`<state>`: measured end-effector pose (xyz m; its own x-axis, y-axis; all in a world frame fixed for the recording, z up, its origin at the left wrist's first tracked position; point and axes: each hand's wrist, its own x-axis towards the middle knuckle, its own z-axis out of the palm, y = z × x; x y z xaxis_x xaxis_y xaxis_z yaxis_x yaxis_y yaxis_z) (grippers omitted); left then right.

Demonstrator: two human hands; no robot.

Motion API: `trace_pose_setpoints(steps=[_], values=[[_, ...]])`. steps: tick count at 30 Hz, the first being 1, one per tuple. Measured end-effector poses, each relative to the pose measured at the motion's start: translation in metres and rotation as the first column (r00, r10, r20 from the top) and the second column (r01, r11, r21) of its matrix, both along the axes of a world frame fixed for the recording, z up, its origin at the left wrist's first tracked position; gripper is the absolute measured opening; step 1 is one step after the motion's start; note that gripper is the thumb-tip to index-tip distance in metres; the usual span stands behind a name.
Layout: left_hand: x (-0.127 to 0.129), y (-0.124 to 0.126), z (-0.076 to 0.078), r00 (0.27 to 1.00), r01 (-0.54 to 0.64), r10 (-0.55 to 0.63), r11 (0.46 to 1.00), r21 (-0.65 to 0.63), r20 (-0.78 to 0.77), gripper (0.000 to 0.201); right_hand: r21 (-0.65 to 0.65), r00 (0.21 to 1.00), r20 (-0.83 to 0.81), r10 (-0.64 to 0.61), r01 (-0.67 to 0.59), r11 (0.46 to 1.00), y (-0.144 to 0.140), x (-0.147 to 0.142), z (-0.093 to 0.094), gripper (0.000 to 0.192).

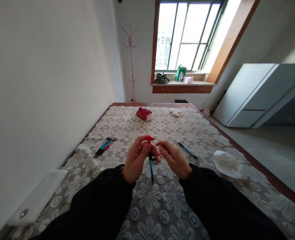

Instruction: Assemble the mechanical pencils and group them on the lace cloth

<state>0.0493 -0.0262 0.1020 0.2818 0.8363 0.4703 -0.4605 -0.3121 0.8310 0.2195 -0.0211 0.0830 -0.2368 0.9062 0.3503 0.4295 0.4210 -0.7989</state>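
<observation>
My left hand (136,159) grips a pen (150,163) with a red top and a blue-and-black barrel, held upright over the flower-patterned table cover (162,200). Fingers of my right hand (174,158) touch the same pen near its upper part, just right of the left hand. A single blue pen (187,150) lies on the cover to the right of my hands. To the left lies a small bundle of pens (104,146), blue, black and red. Both forearms wear black sleeves.
A crumpled white tissue (228,164) lies at the right. A red packet (144,114) and a smaller white scrap (175,112) sit at the far end. A white flat device (37,198) rests at the near left by the wall. A white cabinet (257,95) stands right.
</observation>
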Motion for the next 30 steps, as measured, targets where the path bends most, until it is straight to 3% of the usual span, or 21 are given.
trace_pose_setpoints(steps=[3,6,10,14,19,24,30], values=[[-0.003,0.003,0.002,0.999,0.014,-0.011,0.998,-0.067,0.048,0.025,-0.023,0.943,0.332,0.022,-0.015,1.000,0.000,-0.005,-0.045,0.037],[-0.006,0.004,0.005,0.995,0.053,-0.038,0.987,-0.152,0.097,0.023,0.014,0.872,0.486,0.057,-0.072,0.997,-0.005,-0.014,-0.067,0.052],[-0.010,0.006,0.012,0.981,0.098,-0.053,0.965,-0.245,0.184,0.019,0.041,0.775,0.627,0.077,-0.131,0.991,-0.007,-0.023,-0.066,0.039],[-0.013,0.008,0.018,0.972,0.121,-0.057,0.951,-0.283,0.226,0.020,0.059,0.707,0.707,0.037,-0.112,0.992,-0.007,-0.026,-0.059,0.025],[-0.019,0.016,0.017,0.977,0.054,0.008,0.958,-0.283,0.214,0.018,0.129,0.610,0.792,-0.025,-0.127,0.983,-0.007,-0.028,-0.060,0.014],[-0.027,0.030,0.009,0.992,-0.040,0.068,0.969,-0.242,0.107,0.018,0.206,0.516,0.852,-0.084,-0.185,0.961,-0.006,-0.028,-0.066,0.017],[-0.025,0.039,-0.009,0.972,-0.208,0.198,0.975,-0.077,-0.126,0.032,0.257,0.552,0.825,-0.124,-0.170,0.951,-0.002,-0.022,-0.069,0.016]])
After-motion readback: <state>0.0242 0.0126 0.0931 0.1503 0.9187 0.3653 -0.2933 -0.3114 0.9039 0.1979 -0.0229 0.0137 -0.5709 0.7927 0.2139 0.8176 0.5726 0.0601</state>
